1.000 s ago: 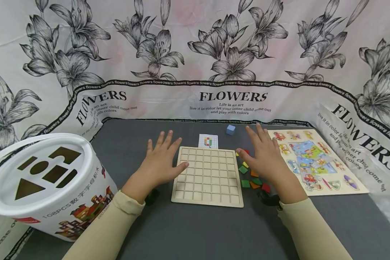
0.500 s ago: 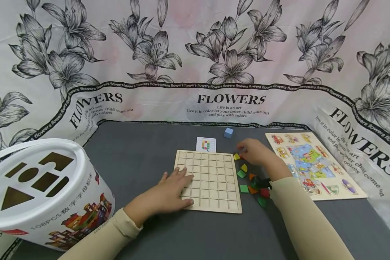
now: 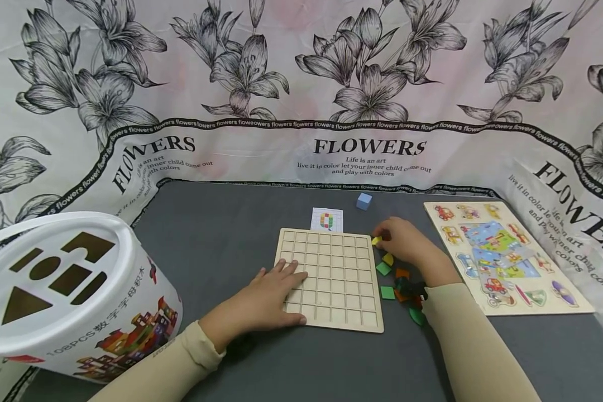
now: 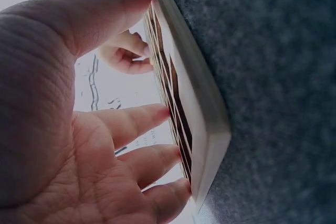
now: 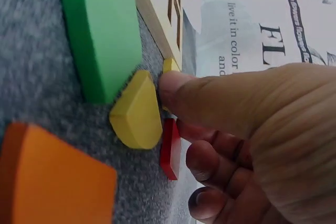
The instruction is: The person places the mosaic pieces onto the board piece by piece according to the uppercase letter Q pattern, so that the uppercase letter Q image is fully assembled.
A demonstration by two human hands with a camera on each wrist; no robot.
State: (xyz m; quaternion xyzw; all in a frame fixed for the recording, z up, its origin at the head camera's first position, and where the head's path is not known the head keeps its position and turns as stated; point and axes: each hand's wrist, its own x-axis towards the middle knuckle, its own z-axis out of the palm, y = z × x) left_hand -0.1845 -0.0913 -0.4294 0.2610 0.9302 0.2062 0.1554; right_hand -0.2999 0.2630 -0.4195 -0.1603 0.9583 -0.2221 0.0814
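From the head, the left hand (image 3: 261, 300) rests, fingers spread, on the left side of a wooden board (image 3: 334, 279) cut into square cells; the right hand (image 3: 406, 241) pinches a yellow piece (image 3: 376, 240) just beside the board's far right corner. From the left wrist, the board shows a thick, round-cornered rim above a speckled grey table (image 4: 283, 103). From the right wrist, a flat red piece (image 5: 168, 153) and thick green block (image 5: 107, 32) lie nearby.

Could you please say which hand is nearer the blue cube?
The right hand, nearside and slightly right of the blue cube; the left hand is farther nearside and left, on the board.
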